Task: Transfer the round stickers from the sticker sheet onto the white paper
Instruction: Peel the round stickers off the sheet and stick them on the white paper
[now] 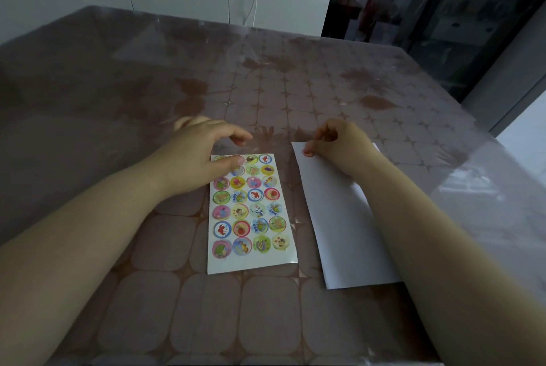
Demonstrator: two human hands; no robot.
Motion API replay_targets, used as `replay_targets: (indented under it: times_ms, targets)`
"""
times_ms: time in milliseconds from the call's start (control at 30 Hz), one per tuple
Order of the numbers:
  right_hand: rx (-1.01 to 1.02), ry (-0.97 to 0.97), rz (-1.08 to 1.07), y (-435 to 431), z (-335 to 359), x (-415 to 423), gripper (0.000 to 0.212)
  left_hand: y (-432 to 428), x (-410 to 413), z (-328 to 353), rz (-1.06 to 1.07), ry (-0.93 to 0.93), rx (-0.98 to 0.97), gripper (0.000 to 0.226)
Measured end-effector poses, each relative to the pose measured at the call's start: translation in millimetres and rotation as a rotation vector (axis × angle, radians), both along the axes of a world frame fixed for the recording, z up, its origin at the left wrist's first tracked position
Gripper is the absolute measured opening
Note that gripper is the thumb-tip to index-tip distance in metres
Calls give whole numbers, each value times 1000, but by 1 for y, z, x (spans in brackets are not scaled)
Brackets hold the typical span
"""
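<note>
One sticker sheet (251, 217); one white paper (339, 232), bearing one sticker (304, 153).

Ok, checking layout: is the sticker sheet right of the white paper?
No, the sticker sheet lies left of the white paper.

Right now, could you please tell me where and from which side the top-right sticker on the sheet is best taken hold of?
Probably its right rim, from the right: the top-right sticker lies flat, so a nail must lift an edge, and the left hand covers the top left of the sticker sheet.
</note>
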State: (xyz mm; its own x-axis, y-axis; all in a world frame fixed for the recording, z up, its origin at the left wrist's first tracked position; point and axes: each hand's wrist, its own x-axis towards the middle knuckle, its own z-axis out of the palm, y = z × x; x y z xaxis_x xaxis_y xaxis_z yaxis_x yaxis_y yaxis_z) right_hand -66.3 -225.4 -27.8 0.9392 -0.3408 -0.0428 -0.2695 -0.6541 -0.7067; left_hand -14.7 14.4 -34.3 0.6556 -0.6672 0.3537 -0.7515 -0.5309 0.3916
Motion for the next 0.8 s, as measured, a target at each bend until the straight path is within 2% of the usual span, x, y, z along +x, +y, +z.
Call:
replay_targets:
  times_ms: [300, 467, 600, 700, 800]
  targets:
    - [-103, -41, 13, 5, -5, -4, 12, 5, 3, 0, 17, 6, 10, 46]
    - [-95, -48, 30, 0, -3, -5, 16, 7, 7, -2, 6, -4, 1, 61]
    - [-163, -32, 42, 3, -9, -4, 18, 8, 7, -3, 15, 22, 3, 41]
    - [-202, -141, 84, 8, -3, -7, 13, 10, 7, -3, 9, 57, -5, 37]
    - [-213, -285, 225, 30, 9, -9, 5, 10, 7, -2, -7, 76, 24, 47]
